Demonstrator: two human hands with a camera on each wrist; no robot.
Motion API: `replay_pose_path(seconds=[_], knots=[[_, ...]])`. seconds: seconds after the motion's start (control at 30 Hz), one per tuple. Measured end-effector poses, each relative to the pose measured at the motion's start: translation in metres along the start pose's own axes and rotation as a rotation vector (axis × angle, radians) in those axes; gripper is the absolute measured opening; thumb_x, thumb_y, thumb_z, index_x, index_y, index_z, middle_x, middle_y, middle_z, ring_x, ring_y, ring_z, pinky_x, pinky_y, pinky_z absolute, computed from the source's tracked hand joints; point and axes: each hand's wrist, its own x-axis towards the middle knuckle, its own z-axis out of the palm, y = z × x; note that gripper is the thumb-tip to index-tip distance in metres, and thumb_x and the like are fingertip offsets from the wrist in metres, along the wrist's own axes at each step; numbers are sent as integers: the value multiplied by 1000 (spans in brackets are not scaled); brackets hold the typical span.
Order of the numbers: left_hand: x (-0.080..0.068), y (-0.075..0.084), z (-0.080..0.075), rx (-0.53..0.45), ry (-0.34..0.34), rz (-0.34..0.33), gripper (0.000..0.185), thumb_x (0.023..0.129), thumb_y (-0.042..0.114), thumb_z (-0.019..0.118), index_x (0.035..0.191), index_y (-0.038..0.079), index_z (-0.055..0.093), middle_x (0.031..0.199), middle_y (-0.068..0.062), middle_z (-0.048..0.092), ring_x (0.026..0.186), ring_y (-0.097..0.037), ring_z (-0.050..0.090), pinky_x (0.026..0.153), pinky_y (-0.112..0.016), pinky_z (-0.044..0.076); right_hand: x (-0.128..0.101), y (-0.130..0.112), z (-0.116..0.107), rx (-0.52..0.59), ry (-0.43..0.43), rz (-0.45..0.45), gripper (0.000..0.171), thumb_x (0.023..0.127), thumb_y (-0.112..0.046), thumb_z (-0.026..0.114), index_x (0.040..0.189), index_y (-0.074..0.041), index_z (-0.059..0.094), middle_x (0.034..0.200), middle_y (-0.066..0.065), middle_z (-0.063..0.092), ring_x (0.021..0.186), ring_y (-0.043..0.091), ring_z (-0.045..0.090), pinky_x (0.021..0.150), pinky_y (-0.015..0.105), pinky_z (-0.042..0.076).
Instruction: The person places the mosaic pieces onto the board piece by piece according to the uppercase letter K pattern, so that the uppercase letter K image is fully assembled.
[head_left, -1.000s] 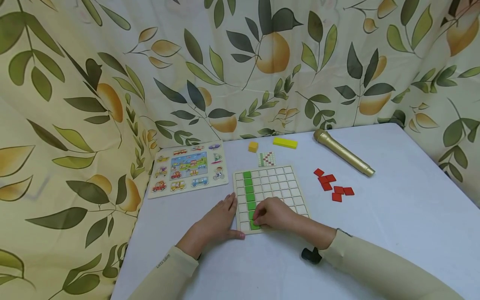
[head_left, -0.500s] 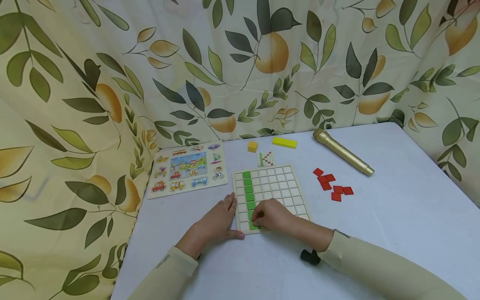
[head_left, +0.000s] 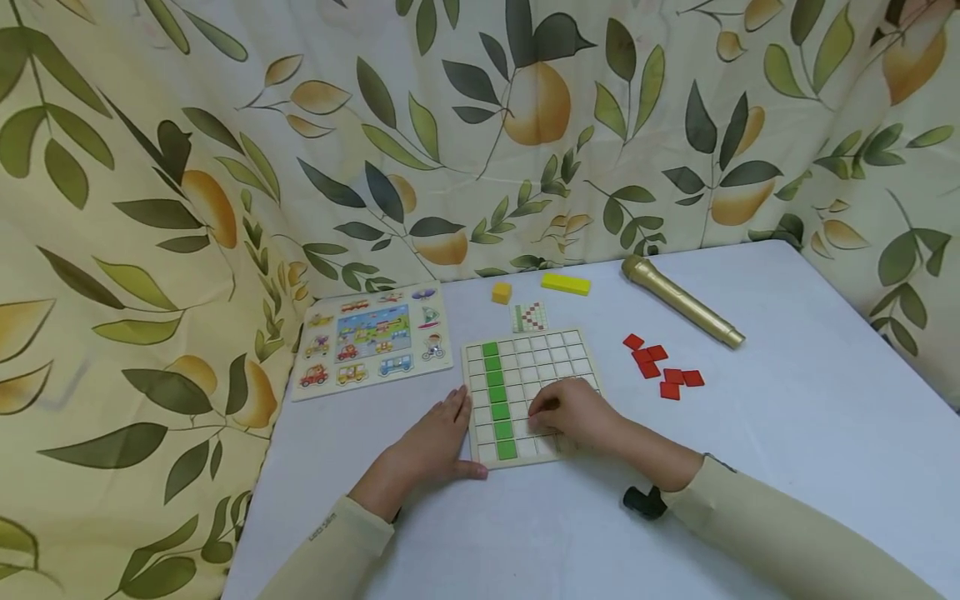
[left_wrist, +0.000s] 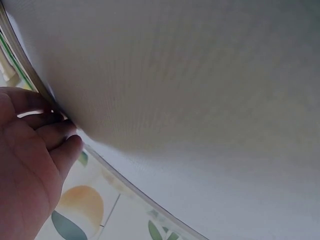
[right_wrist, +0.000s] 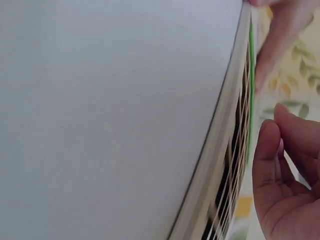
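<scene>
Seven green square tiles [head_left: 497, 398] are running in a column away from the person on the wooden grid board [head_left: 570, 342], mid-table. Left hand [head_left: 431, 443], fingers straight, is pressing the board's left edge; right hand [head_left: 573, 412], loosely curled, is lying over the grid, holding nothing visible. Sleeve lettering is unreadable. Left wrist view: left-hand fingertips [left_wrist: 60, 137] are touching the board's edge. Right wrist view: curled fingers [right_wrist: 280, 165] are hovering beside the board's rim [right_wrist: 220, 135].

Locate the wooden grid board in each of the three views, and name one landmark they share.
Head: the grid board lies in the lower middle, on the white table, with both hands at its near end.
Left wrist: only its thin edge shows at the far left, above the left hand.
Right wrist: its edge runs from top right down to the bottom middle, beside the right hand.
Shared landmark: the white table.
</scene>
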Motion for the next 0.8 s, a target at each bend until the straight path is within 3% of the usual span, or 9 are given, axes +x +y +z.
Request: replay_pose_path(seconds=[0.23, 0.43, 0.8], knots=[[-2, 2, -1, 2, 1, 5, 121, 79, 73, 66, 160, 0, 13, 168, -15, 5, 154, -28, 9, 122, -41, 20, -10, 30, -42, -46, 74, 108, 7, 89, -19, 79, 94, -14, 77, 87, -4, 69, 87, 19, 58, 73, 32, 51], [-4, 2, -2, -14, -3, 1, 120, 80, 72, 67, 160, 0, 14, 168, -16, 4, 154, -29, 9, 122, -41, 21, -27, 59, -78, -83, 147, 135, 10, 89, -18, 78, 96, -10, 78, 88, -1, 71, 84, 20, 61, 69, 31, 52], [-3, 2, -1, -12, -9, 9, 121, 79, 73, 66, 160, 0, 13, 168, -16, 5, 154, -29, 10, 121, -42, 21, -60, 100, -122, -107, 229, 251, 21, 91, -20, 76, 103, -2, 75, 86, 3, 71, 79, 22, 59, 64, 30, 49]])
